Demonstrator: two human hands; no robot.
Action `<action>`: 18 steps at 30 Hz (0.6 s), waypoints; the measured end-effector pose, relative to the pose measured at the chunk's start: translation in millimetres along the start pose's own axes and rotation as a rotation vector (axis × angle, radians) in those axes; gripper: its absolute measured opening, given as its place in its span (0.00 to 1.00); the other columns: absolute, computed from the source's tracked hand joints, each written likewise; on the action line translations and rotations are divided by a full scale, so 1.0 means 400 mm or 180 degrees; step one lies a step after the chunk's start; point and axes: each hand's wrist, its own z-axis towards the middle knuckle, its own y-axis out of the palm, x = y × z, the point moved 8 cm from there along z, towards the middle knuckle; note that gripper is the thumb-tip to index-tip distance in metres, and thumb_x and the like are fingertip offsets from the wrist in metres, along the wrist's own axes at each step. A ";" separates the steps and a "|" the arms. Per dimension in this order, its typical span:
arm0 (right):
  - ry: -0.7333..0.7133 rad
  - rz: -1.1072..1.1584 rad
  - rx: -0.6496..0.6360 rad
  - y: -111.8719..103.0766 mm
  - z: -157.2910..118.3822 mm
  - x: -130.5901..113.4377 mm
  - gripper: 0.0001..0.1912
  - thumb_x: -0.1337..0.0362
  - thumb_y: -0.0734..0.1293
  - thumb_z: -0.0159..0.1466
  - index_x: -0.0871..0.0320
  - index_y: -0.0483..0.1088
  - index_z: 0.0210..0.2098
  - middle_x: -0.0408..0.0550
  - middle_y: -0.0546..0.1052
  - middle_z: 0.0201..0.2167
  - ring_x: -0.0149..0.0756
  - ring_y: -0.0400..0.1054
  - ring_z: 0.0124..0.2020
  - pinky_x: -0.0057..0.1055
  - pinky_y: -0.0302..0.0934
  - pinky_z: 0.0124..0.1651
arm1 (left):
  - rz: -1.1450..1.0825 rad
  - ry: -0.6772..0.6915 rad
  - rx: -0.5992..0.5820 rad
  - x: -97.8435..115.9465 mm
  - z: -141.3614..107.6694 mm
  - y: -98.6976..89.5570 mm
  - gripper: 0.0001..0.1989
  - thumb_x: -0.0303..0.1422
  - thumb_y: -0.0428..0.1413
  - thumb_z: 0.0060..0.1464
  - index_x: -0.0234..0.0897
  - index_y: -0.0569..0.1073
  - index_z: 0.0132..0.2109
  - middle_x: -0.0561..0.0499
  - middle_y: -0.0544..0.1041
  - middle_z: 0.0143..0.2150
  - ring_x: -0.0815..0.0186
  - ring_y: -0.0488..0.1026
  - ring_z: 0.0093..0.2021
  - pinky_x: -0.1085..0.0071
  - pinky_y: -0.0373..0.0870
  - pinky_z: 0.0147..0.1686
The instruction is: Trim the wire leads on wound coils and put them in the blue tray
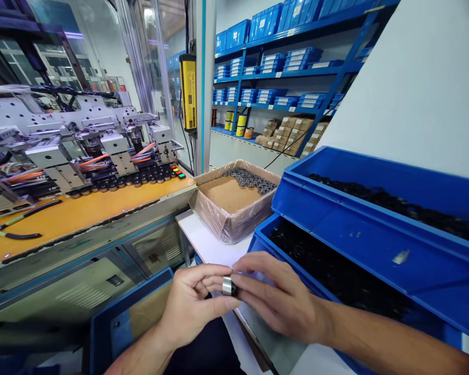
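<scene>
Between my two hands is a small silver metal ring with a black part (pixel 229 286) on its right side. My left hand (pixel 197 299) pinches the ring between thumb and fingers. The fingertips of my right hand (pixel 275 294) press against the black part from the right. Both hands are above the near edge of a white table (pixel 199 237). Beyond them stands a plastic-lined cardboard box (pixel 230 224) with many small dark round parts at its back right.
Two stacked blue bins (pixel 336 208) of black parts stand at right. An orange bench (pixel 82 219) at left bears machinery (pixel 117 151), pliers (pixel 23 221) and a row of round parts. A blue bin (pixel 101 333) is low at left. Shelves (pixel 281 75) stand behind.
</scene>
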 end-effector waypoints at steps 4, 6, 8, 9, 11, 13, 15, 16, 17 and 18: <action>-0.0034 -0.0010 -0.0012 0.000 0.003 -0.003 0.12 0.73 0.65 0.67 0.67 0.68 0.50 0.57 0.74 0.42 0.37 0.71 0.44 0.33 0.72 0.43 | -0.0008 0.0004 -0.0033 0.000 -0.001 -0.001 0.20 0.17 0.68 0.40 0.38 0.83 0.41 0.50 0.85 0.33 0.69 0.81 0.33 0.78 0.77 0.37; -0.0051 -0.0005 0.0012 -0.001 0.006 -0.004 0.12 0.73 0.64 0.67 0.66 0.68 0.50 0.57 0.74 0.42 0.37 0.71 0.45 0.32 0.72 0.43 | -0.0017 0.0007 -0.0053 -0.001 -0.001 0.001 0.20 0.17 0.68 0.40 0.39 0.83 0.41 0.51 0.85 0.33 0.70 0.81 0.33 0.80 0.77 0.37; -0.0081 0.0009 0.0071 -0.004 0.008 -0.006 0.10 0.73 0.64 0.68 0.66 0.68 0.49 0.56 0.74 0.42 0.37 0.71 0.44 0.32 0.72 0.43 | -0.0045 0.0005 -0.0081 -0.003 -0.001 0.004 0.20 0.17 0.68 0.40 0.40 0.83 0.42 0.52 0.85 0.34 0.71 0.82 0.33 0.82 0.76 0.37; -0.0091 -0.0003 0.0102 -0.005 0.008 -0.007 0.10 0.72 0.64 0.68 0.66 0.68 0.49 0.56 0.74 0.41 0.37 0.71 0.43 0.33 0.72 0.42 | -0.0062 0.0010 -0.0094 -0.004 -0.001 0.005 0.20 0.17 0.68 0.41 0.40 0.83 0.42 0.52 0.85 0.34 0.71 0.82 0.33 0.82 0.76 0.37; -0.0101 -0.0069 0.0128 -0.005 0.009 -0.008 0.09 0.71 0.64 0.69 0.66 0.68 0.48 0.55 0.74 0.40 0.36 0.71 0.42 0.33 0.72 0.42 | -0.0096 0.0019 -0.0108 -0.004 -0.002 0.007 0.19 0.18 0.69 0.41 0.40 0.83 0.42 0.51 0.86 0.35 0.71 0.82 0.34 0.82 0.77 0.37; -0.0110 -0.0123 0.0162 -0.007 0.009 -0.009 0.08 0.71 0.64 0.69 0.66 0.69 0.48 0.55 0.74 0.40 0.35 0.71 0.42 0.32 0.72 0.41 | -0.0098 -0.0004 -0.0089 -0.004 -0.003 0.007 0.19 0.18 0.69 0.41 0.40 0.83 0.42 0.50 0.86 0.36 0.69 0.83 0.35 0.81 0.77 0.38; -0.0132 -0.0160 0.0203 -0.010 0.007 -0.010 0.08 0.70 0.65 0.69 0.66 0.70 0.47 0.54 0.74 0.39 0.35 0.71 0.41 0.31 0.71 0.41 | -0.0092 -0.0056 -0.0060 -0.005 -0.004 0.005 0.19 0.19 0.70 0.40 0.39 0.83 0.41 0.49 0.86 0.35 0.67 0.83 0.35 0.79 0.78 0.37; -0.0155 -0.0178 0.0212 -0.012 0.006 -0.011 0.08 0.69 0.65 0.69 0.66 0.70 0.46 0.53 0.74 0.38 0.35 0.70 0.41 0.31 0.71 0.41 | -0.0086 -0.0078 -0.0051 -0.005 -0.005 0.004 0.19 0.19 0.70 0.39 0.39 0.84 0.41 0.49 0.85 0.35 0.66 0.83 0.34 0.79 0.79 0.37; -0.0191 -0.0220 0.0184 -0.012 0.004 -0.013 0.08 0.69 0.65 0.69 0.67 0.71 0.45 0.53 0.74 0.38 0.35 0.70 0.41 0.32 0.71 0.41 | -0.0082 -0.0091 -0.0048 -0.004 -0.005 0.003 0.19 0.19 0.71 0.39 0.39 0.84 0.40 0.49 0.85 0.34 0.66 0.83 0.34 0.79 0.79 0.37; -0.0260 -0.0292 0.0142 -0.011 0.002 -0.016 0.08 0.69 0.65 0.69 0.68 0.71 0.45 0.53 0.74 0.37 0.36 0.70 0.40 0.32 0.71 0.41 | -0.0075 -0.0099 -0.0054 -0.003 -0.004 0.003 0.19 0.20 0.71 0.38 0.39 0.84 0.40 0.49 0.85 0.34 0.67 0.83 0.34 0.80 0.79 0.37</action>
